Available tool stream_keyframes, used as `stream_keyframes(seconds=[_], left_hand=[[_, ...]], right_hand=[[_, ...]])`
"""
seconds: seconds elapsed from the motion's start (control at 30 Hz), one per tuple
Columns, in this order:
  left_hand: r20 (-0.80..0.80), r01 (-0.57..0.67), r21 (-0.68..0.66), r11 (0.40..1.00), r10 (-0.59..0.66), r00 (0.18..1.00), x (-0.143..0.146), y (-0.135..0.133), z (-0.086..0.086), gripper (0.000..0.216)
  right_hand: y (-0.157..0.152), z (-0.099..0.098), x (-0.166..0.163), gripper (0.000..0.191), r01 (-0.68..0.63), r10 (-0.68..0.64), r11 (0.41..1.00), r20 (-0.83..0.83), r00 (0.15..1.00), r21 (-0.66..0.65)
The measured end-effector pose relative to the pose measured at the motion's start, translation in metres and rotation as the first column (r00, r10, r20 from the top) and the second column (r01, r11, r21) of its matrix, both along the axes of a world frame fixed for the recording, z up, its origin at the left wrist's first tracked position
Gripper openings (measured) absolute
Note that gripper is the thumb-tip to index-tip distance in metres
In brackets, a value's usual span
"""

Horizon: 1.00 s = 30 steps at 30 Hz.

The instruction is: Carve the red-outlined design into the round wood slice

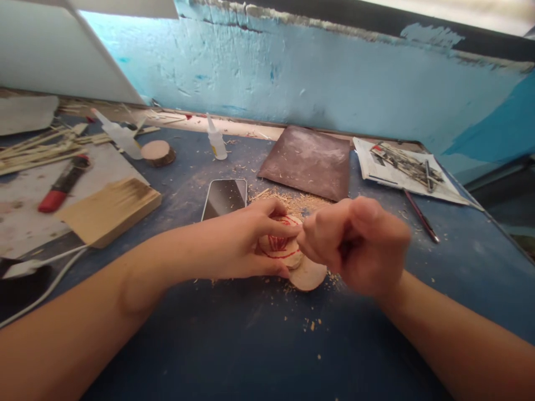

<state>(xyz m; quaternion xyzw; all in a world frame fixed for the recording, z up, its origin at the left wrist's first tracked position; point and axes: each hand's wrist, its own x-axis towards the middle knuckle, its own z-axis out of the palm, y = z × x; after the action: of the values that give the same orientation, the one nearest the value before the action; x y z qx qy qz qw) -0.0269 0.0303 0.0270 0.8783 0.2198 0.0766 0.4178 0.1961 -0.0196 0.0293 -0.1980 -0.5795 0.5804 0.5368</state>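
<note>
My left hand (251,239) grips a round wood slice (284,253) with red lines drawn on its face. Part of that slice lies over a second, plain wood slice (309,274) on the blue table. My right hand (355,242) is closed in a fist at the right edge of the marked slice, close to the left fingertips. Whatever the fist holds is hidden behind its fingers. Wood shavings (307,203) are scattered around the slices.
A phone (225,197) lies just beyond my left hand. Farther back are a dark sandpaper sheet (309,161), a glue bottle (216,142) and a small log slice (157,152). A wooden block (111,209) and red-black cutter (64,184) sit left; a pencil (421,216) lies right.
</note>
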Motion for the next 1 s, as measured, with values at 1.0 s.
stream_keyframes(seconds=[1.0], left_hand=[[0.020,-0.012,0.017,1.000,0.012,1.000,-0.003,-0.001,-0.001,0.038]], right_hand=[[0.002,-0.005,-0.001,0.073,-0.086,0.073,0.991,-0.118,0.990,-0.105]])
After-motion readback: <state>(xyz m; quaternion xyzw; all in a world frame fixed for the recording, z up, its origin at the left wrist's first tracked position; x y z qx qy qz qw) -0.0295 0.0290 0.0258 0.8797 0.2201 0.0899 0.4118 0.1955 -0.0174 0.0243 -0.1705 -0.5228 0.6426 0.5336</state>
